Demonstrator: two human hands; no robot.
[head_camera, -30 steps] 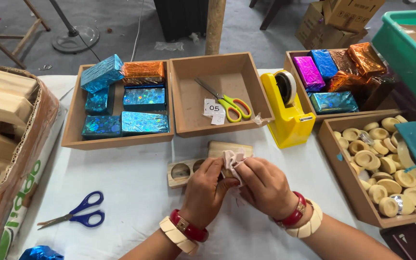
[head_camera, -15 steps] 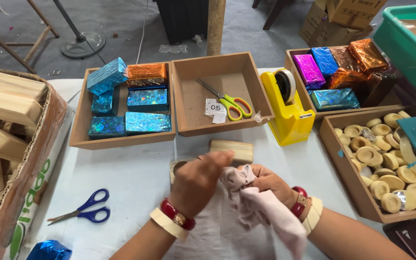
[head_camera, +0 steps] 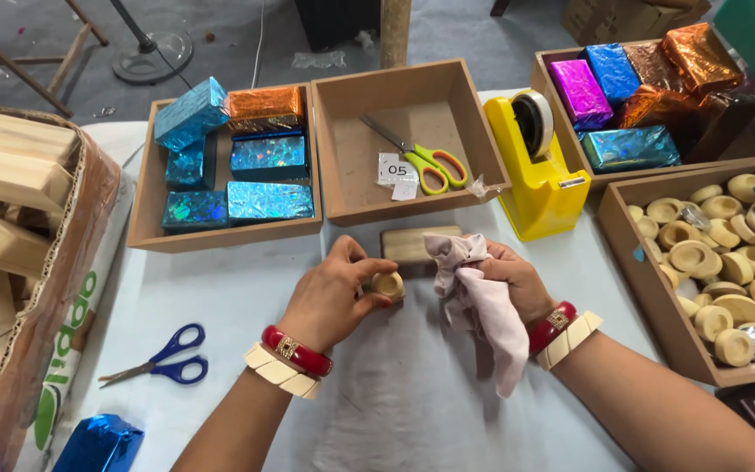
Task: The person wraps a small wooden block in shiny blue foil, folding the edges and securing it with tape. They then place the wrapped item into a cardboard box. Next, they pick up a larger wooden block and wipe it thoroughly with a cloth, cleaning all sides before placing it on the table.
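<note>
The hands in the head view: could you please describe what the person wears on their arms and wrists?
Both forearms are bare, with no sleeves in view. The left hand has a red bangle with a gold-coloured ornament beside a cream segmented bangle at the wrist. The right hand wears the same red and cream pair.

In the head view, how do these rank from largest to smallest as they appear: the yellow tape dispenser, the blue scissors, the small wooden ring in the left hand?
1. Yellow tape dispenser
2. Blue scissors
3. Small wooden ring, held by the left hand; partly covered by fingers, yet clearly smallest.
</note>
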